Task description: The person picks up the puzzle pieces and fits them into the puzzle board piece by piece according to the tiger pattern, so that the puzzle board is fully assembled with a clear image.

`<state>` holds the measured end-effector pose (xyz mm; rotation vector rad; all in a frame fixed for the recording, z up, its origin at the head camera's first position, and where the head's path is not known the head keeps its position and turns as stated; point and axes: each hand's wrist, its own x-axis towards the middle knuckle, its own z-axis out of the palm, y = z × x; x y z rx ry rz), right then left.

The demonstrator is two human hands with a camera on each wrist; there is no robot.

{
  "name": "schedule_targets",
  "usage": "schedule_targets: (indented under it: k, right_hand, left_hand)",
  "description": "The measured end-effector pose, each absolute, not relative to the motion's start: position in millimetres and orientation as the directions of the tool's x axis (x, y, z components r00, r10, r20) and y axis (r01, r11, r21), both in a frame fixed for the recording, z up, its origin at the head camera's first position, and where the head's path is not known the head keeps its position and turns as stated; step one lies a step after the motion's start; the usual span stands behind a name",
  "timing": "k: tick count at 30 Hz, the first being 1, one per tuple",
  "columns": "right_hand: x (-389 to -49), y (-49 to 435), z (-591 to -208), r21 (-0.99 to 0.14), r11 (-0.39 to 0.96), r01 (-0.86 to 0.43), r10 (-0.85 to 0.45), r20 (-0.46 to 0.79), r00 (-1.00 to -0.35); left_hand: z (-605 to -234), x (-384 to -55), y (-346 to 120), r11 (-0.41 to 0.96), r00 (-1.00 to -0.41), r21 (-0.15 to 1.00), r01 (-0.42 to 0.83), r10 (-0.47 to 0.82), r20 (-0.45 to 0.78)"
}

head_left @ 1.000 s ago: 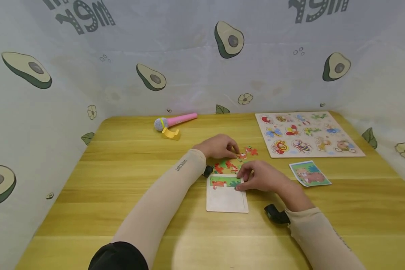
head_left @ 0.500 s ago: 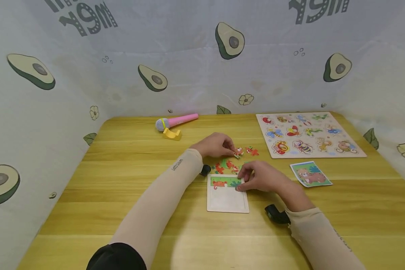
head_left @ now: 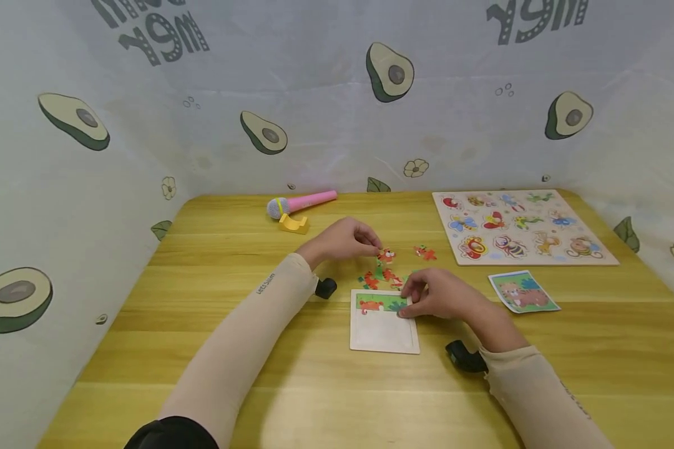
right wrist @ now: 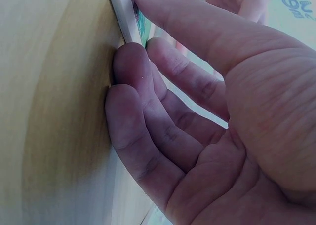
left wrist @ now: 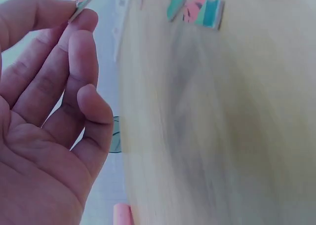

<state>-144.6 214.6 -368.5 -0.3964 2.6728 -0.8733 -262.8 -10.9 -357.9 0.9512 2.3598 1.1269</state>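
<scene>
My left hand (head_left: 345,240) pinches a jigsaw puzzle piece (head_left: 387,255) with an orange animal face between thumb and fingertips, lifted off the table. In the left wrist view only the edge and a bit of the coloured side of that piece (left wrist: 85,4) show. My right hand (head_left: 452,296) holds the upper right edge of a white puzzle tray (head_left: 384,337), its thumb on top and fingers curled at the side. A strip of green and orange pieces (head_left: 371,303) fills the tray's top row. Loose puzzle pieces (head_left: 371,280) lie just beyond the tray, partly overlapping.
Another loose piece (head_left: 425,252) lies farther back. To the right are a bear picture card (head_left: 525,292) and a large insect peg board (head_left: 525,227). A pink toy microphone (head_left: 309,201) and a yellow curved block (head_left: 294,224) stand at the back left.
The left hand has drawn the animal-face piece up and left, away from the other loose pieces. The right hand keeps its hold on the tray. The head view has shifted slightly.
</scene>
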Motion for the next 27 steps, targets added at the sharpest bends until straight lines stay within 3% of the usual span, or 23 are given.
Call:
schedule_targets:
  k: [12, 27]
  right_hand:
    - [-144, 216, -368, -0.596, 0.785, -0.169, -0.345, -0.194, -0.918]
    - [-144, 213, -368, -0.585, 0.792, -0.174, -0.343, -0.192, -0.919]
  left_hand:
    - [-363, -223, -38, 0.387, -0.658, 0.851, 0.357, 0.750, -0.065]
    - [-382, -188, -52, 0.397, -0.568, 0.797, 0.455, 0.819, -0.083]
